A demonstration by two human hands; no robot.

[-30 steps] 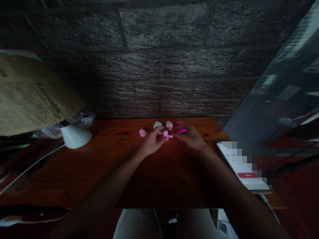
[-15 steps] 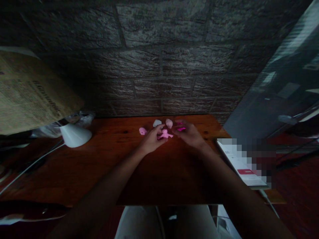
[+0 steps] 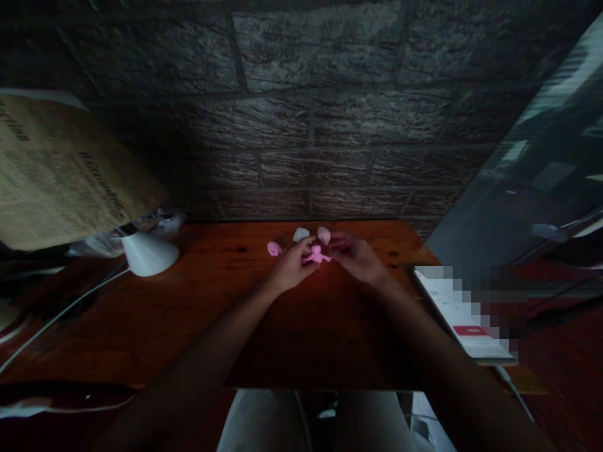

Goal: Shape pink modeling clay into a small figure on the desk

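My left hand [image 3: 296,263] pinches a small pink figure [image 3: 316,253] that looks like modelling clay, with a round head and outstretched arms. The thumb and fingers close on its left side, which they partly cover. My right hand [image 3: 358,257] hovers just to the right of the figure. Its fingers are curved, with a gap between thumb and forefinger; a reddish tint shows near the fingertips, blurred. Beyond the hands lie a pale pink lump [image 3: 324,235] and a white lump [image 3: 301,234]. Another pink lump [image 3: 274,248] rests left of my left hand.
The wooden table [image 3: 226,301] meets a brick wall [image 3: 292,125] at the back. On the left stands a lamp with a white base [image 3: 151,253] and a printed shade [image 3: 70,176], its cord crossing the table. A lit tablet-like screen [image 3: 452,314] lies at the right edge.
The bright pink piece seen at my right hand's fingers is now hidden from view. My right hand's fingers have shifted slightly; the left keeps its grip. The whole view has moved a little.
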